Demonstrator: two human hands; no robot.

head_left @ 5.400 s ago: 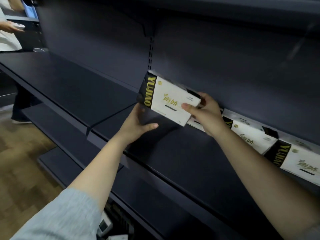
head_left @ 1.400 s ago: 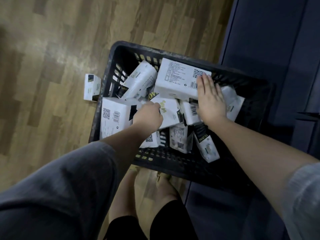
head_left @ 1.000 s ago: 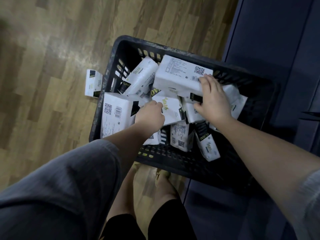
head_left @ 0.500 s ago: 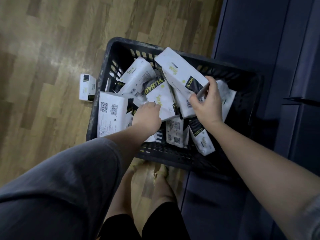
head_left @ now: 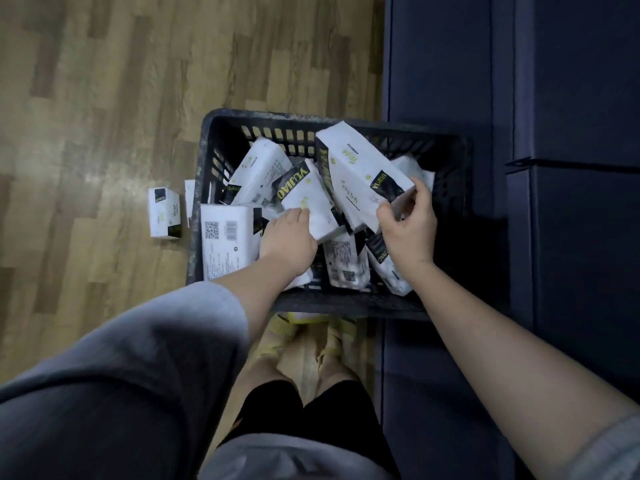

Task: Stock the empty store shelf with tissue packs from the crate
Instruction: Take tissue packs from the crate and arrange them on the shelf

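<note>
A black plastic crate (head_left: 204, 216) stands on the wooden floor and holds several white-and-black tissue packs. My right hand (head_left: 407, 226) grips the near end of a large tissue pack (head_left: 356, 171), which is tilted up out of the pile. My left hand (head_left: 289, 237) grips the lower edge of a smaller tissue pack (head_left: 304, 199) beside it, also tilted up. A pack with a QR code (head_left: 227, 237) lies flat at the crate's left side.
The dark blue shelf unit (head_left: 571, 237) runs along the right, its lowest shelf close to the crate. One small tissue pack (head_left: 164, 213) lies on the floor left of the crate. My feet in yellow sandals (head_left: 304, 341) stand just below the crate.
I left the shelf and bent to the crate. Within the last second my right hand took hold of the large pack and tipped it up, and my left hand raised the smaller pack.
</note>
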